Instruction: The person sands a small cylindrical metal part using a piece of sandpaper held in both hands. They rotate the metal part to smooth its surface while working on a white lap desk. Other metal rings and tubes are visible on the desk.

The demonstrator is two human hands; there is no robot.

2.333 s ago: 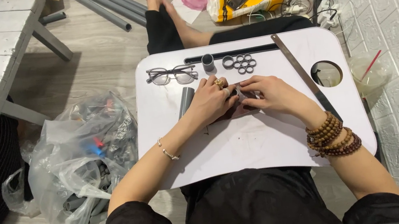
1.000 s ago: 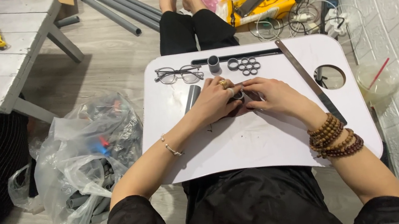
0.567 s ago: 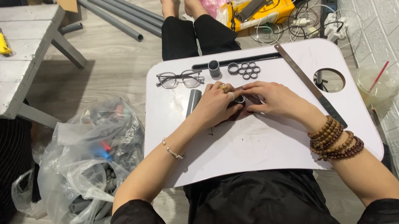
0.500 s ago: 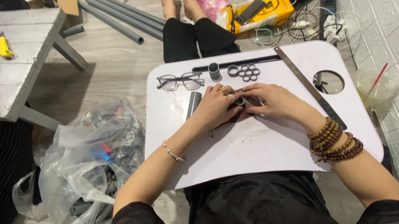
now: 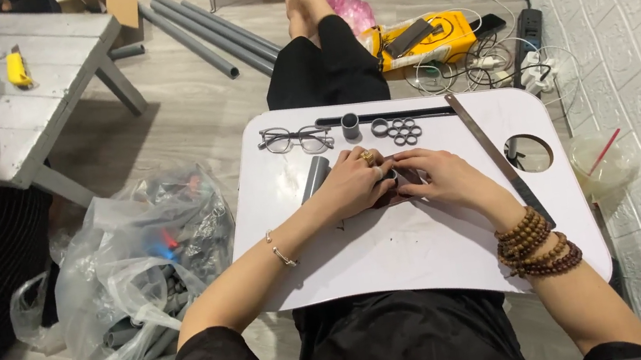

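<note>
My left hand (image 5: 353, 183) and my right hand (image 5: 437, 178) meet at the middle of a white lap table (image 5: 399, 253). Their fingers close together on a small dark object (image 5: 399, 186) between them; most of it is hidden. A grey pipe piece (image 5: 315, 177) lies just left of my left hand. Beyond the hands lie a pair of glasses (image 5: 295, 139), a short upright grey tube (image 5: 350, 126), a cluster of grey rings (image 5: 398, 131) and a long dark rod (image 5: 404, 116).
A metal ruler (image 5: 494, 154) runs diagonally past the table's cup hole (image 5: 528, 153). A clear plastic bag of grey parts (image 5: 140, 275) lies left on the floor. Another person sits beyond, legs stretched; a third person's arm rests on a grey wooden bench (image 5: 27, 88).
Both hands stay together on the small object. The camera view has tilted so the table sits lower and the far floor shows more.
</note>
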